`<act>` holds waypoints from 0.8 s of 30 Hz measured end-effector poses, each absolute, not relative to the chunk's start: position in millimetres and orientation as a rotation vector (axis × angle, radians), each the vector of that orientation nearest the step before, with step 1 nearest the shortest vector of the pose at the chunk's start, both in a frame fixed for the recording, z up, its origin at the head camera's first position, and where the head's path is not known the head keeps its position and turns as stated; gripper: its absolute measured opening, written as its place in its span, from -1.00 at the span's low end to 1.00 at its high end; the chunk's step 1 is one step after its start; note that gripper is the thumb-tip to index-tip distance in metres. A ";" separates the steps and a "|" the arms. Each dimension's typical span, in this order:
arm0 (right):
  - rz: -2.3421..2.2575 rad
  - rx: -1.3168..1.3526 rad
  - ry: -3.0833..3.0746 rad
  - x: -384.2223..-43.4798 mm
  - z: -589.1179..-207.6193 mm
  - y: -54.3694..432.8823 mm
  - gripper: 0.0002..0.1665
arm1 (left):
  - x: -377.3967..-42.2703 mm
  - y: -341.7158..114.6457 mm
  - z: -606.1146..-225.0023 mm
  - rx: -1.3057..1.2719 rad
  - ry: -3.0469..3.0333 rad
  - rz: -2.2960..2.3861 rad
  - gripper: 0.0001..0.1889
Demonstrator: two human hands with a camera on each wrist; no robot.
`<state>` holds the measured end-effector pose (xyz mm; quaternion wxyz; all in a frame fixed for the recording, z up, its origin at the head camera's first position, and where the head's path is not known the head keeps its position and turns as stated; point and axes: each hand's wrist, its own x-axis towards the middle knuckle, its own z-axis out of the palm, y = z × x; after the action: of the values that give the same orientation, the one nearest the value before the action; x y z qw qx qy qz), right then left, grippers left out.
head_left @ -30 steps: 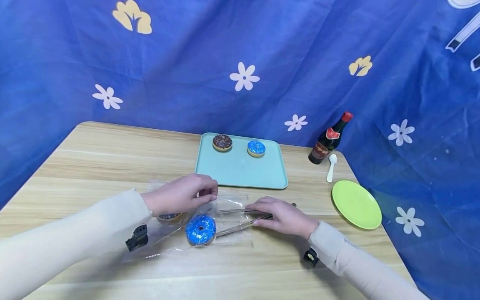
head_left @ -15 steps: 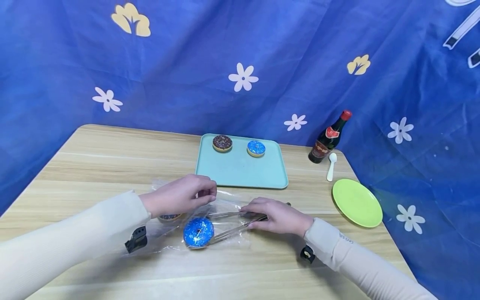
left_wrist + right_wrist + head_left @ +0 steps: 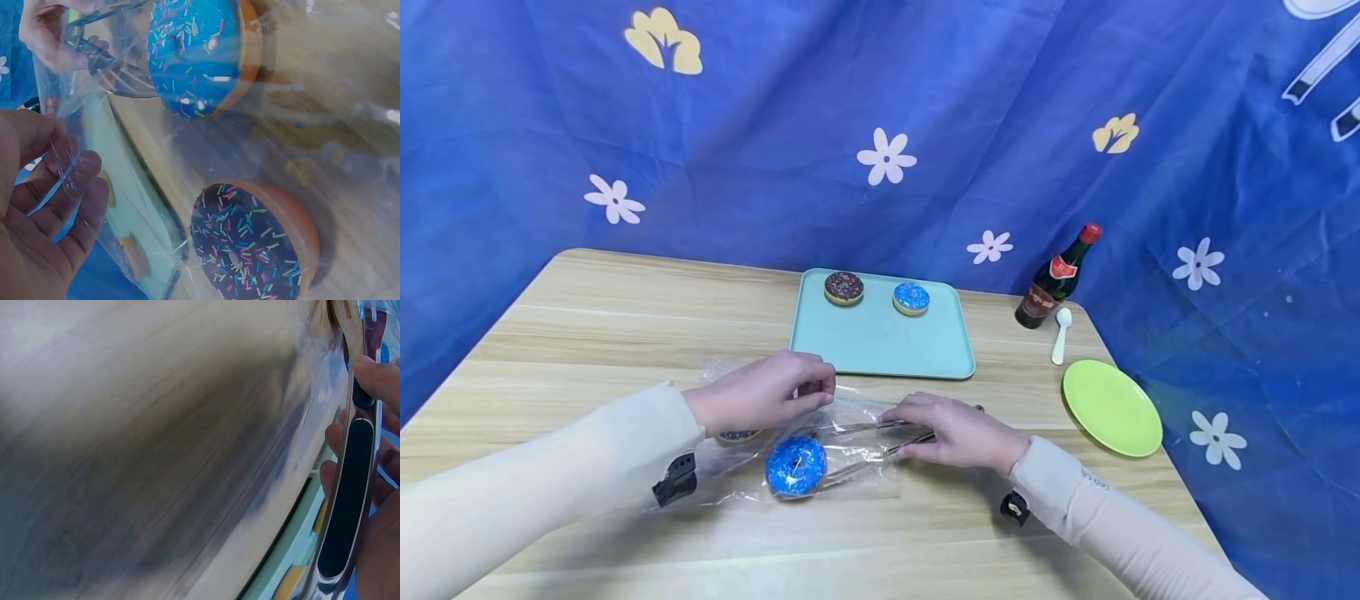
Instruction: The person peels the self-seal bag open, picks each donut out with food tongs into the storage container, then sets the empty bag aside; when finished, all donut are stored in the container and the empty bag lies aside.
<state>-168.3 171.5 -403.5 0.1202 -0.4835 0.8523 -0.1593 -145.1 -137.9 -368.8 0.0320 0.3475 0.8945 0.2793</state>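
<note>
My left hand [image 3: 767, 387] pinches the upper edge of a clear plastic bag [image 3: 872, 481] lying on the table. Inside it, at the left, is a chocolate donut with sprinkles [image 3: 250, 244], partly hidden under my left wrist in the head view. A blue-iced donut [image 3: 796, 467] also lies in the bag, to the right of the chocolate one. My right hand [image 3: 955, 432] grips metal tongs with dark handle inlays [image 3: 350, 500]. Their arms reach through the bag's right end to the blue donut; whether the tips still squeeze it I cannot tell.
Behind the bag, a turquoise tray [image 3: 880, 350] carries another chocolate donut [image 3: 844, 287] and another blue donut [image 3: 911, 298]. To the right stand a dark bottle with a red cap [image 3: 1054, 279], a white spoon [image 3: 1062, 336] and a green plate [image 3: 1112, 408]. A blue curtain hangs behind.
My right hand has moved slightly left with the tongs, and the blue donut has shifted a little left and nearer in the bag. My left hand stays at the bag's edge.
</note>
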 end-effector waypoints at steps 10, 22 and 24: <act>-0.469 -1.509 2.496 -167.5 -408.4 169.2 -0.48 | -143.7 -139.9 -369.9 1.055 2.751 0.858 -0.85; -0.492 -1.456 2.468 -164.3 -408.5 166.1 -0.39 | -145.1 -139.8 -369.0 1.048 2.744 0.861 -0.86; -0.501 -1.455 2.463 -163.5 -409.3 165.7 -0.39 | -145.2 -139.9 -369.2 1.042 2.745 0.857 -0.85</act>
<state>-163.5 165.7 -409.3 0.1183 -0.4976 0.8421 -0.1713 -145.2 -139.9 -369.2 0.0416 0.3403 0.8967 0.2800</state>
